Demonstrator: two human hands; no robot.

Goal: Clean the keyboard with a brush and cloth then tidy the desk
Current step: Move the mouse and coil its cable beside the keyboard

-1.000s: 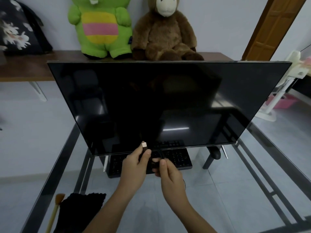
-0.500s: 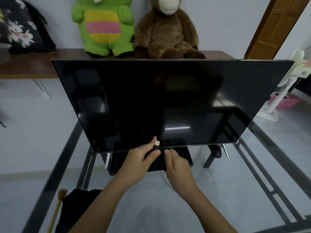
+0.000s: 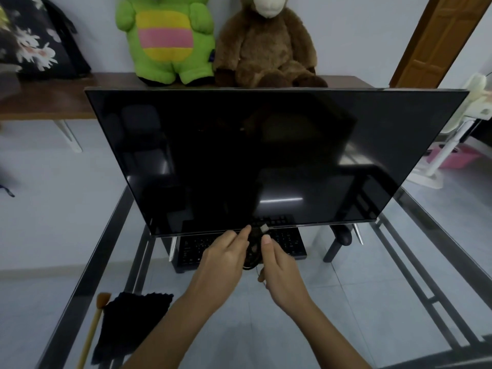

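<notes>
A black keyboard (image 3: 195, 246) lies on the glass desk (image 3: 332, 302), tucked under the bottom edge of the dark monitor (image 3: 266, 155). Just in front of it my left hand (image 3: 223, 255) and my right hand (image 3: 281, 272) hold the keyboard's black cable (image 3: 253, 253), gathered in loops between them. Its pale USB plug (image 3: 264, 228) sticks up beside my right thumb. A wooden-handled brush (image 3: 93, 323) and a black cloth (image 3: 130, 323) lie at the desk's near left corner, apart from both hands.
A black mouse (image 3: 344, 234) sits by the monitor's right foot. Behind the monitor, a wooden shelf (image 3: 45, 99) holds a green plush toy (image 3: 166, 38), a brown plush toy (image 3: 266, 46) and a dark floral bag (image 3: 34, 41). A white fan (image 3: 452, 139) stands right.
Both hands have shifted right and slightly toward the monitor. The plug, pinched by my left fingers before, now stands beside my right thumb, with the cable looped between the hands.
</notes>
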